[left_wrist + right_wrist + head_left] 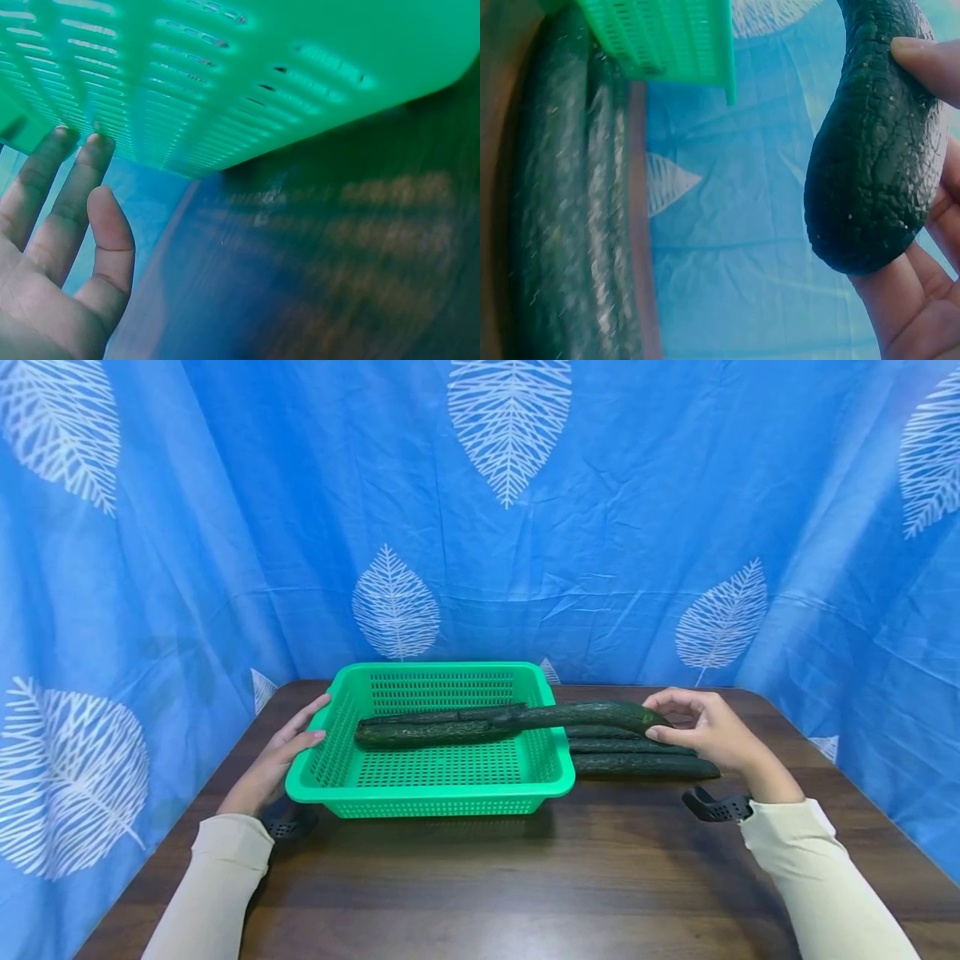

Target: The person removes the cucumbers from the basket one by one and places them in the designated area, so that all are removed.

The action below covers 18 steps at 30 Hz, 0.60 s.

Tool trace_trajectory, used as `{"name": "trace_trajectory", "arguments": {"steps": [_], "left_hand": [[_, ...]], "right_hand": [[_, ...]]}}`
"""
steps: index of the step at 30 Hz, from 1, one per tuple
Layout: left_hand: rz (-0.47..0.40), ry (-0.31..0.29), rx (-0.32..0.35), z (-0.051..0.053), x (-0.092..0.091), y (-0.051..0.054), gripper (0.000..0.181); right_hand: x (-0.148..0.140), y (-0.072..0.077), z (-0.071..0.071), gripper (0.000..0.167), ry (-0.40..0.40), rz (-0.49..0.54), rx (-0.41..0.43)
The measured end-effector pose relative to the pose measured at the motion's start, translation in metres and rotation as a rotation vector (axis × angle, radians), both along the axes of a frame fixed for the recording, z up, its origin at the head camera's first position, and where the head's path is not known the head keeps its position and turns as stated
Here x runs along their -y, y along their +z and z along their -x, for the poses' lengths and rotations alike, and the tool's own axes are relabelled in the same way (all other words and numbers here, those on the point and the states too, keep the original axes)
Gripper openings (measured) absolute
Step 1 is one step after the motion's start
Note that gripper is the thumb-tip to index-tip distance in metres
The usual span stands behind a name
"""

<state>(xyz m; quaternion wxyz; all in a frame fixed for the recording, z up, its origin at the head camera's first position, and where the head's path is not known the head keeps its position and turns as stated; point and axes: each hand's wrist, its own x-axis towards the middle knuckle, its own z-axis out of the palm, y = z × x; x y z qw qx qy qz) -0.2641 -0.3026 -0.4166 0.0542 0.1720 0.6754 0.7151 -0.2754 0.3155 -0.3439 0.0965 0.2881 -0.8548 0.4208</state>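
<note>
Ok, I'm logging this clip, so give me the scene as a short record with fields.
Left hand: fingers touching left side of the green basket
Right hand: gripping one end of a long cucumber
Held cucumber: reaches over the basket's right rim
In basket: other cucumbers, seemingly two
Beside basket: more cucumbers on the brown table
Backdrop: patterned blue cloth

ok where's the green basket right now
In the head view, the green basket is left of centre, between the left hand and the cucumbers on the table.
</note>
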Motion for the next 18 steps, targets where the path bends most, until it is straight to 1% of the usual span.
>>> {"name": "trace_trajectory", "arguments": {"steps": [3, 7, 12, 18], "left_hand": [[-0.002, 0.002, 0.004, 0.000, 0.000, 0.000, 0.067], [0.005, 0.010, 0.011, 0.000, 0.001, 0.000, 0.068], [0.008, 0.014, 0.008, 0.000, 0.000, -0.001, 0.066], [0.026, 0.019, 0.015, 0.000, 0.000, 0.001, 0.068]], "right_hand": [[-0.010, -0.007, -0.004, 0.030, 0.001, 0.019, -0.019], [-0.020, -0.012, -0.008, 0.029, -0.006, 0.022, -0.035], [-0.033, -0.016, -0.015, 0.029, -0.021, 0.019, -0.031], [-0.051, -0.021, -0.021, 0.032, -0.023, 0.026, -0.018]]}}
